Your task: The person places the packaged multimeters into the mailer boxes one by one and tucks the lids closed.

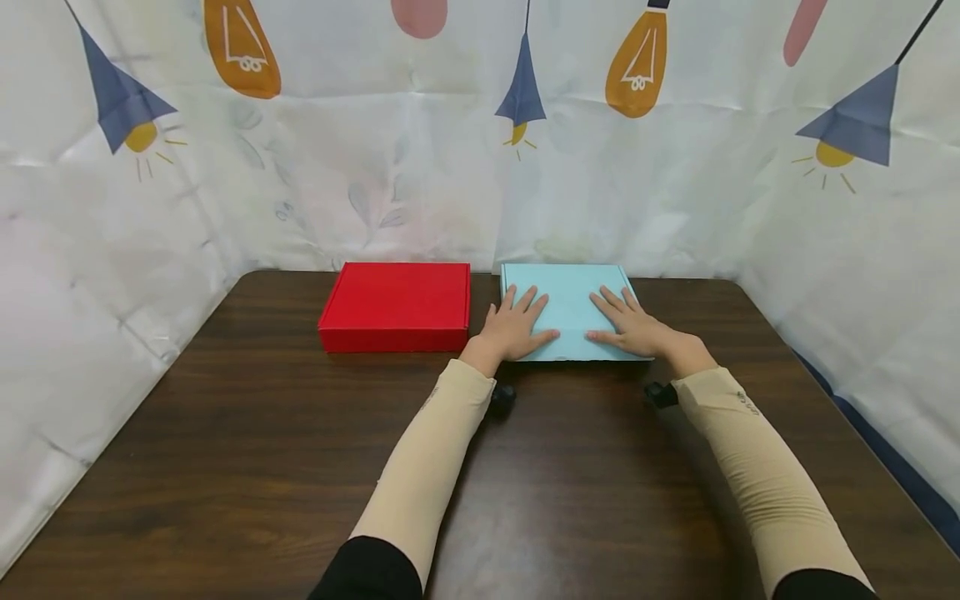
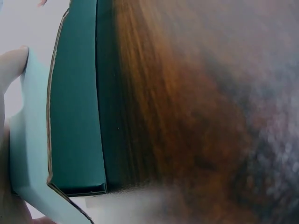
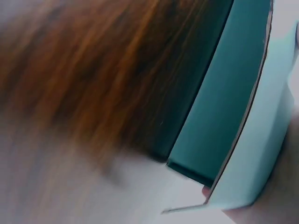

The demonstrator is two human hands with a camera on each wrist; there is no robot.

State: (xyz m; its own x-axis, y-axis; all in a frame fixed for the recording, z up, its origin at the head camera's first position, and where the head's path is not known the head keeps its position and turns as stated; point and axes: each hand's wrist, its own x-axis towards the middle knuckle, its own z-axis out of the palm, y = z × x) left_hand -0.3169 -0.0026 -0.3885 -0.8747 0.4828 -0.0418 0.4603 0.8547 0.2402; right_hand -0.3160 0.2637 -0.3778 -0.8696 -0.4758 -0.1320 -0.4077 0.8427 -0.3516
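Observation:
A light blue cardboard box [image 1: 567, 287] lies at the far side of the table, its lid down over the top. My left hand [image 1: 512, 330] rests on the lid's left part with fingers spread, and my right hand [image 1: 633, 327] rests likewise on the right part. Both thumbs point inward, apart from each other. Toward me, the lid's front flap [image 1: 573, 352] sticks out past the box. Both wrist views show the flap's brown cut edge standing off from the darker front wall [image 2: 74, 107]. Only bits of each hand show in those views.
Just left of the blue box, across a narrow gap, stands a closed red box [image 1: 405, 300]. Both boxes sit near the back edge of the dark wooden table [image 1: 247, 433]. A patterned white curtain [image 1: 450, 167] hangs behind and on both sides.

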